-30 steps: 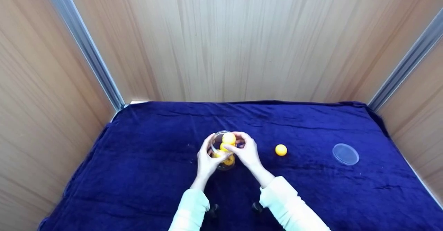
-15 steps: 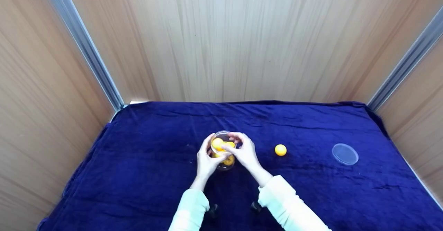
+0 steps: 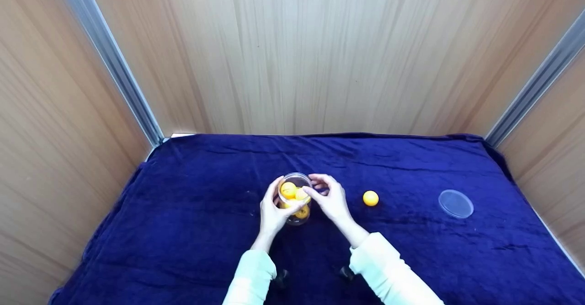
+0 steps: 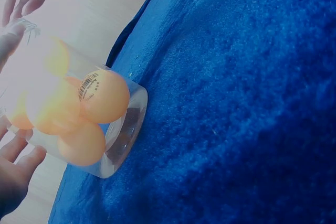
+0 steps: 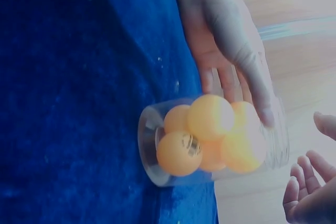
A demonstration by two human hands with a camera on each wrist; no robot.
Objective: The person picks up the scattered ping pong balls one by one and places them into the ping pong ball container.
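Note:
A clear jar (image 3: 298,222) stands upright on the blue cloth, holding several orange ping-pong balls (image 3: 288,189). My left hand (image 3: 273,216) grips the jar's left side near the top; in the right wrist view the thumb of that left hand (image 5: 226,30) lies along the near wall. Just right of the jar's mouth is my right hand (image 3: 333,200), fingers loosely bent and apart, holding nothing. The right wrist view shows a gap between the right hand (image 5: 311,195) and the jar's threaded rim. Printed lettering shows on one ball (image 4: 105,96) inside.
One loose orange ball (image 3: 370,198) lies on the cloth (image 3: 183,232) right of the jar. Farther right a clear round lid (image 3: 456,203) lies flat. Wood-grain panels (image 3: 315,58) with metal corner strips (image 3: 114,58) wall in the back and sides.
A ball at the jar's mouth has dropped inside beside the others. My right hand has let go and drawn slightly right. My left hand keeps its grip on the jar.

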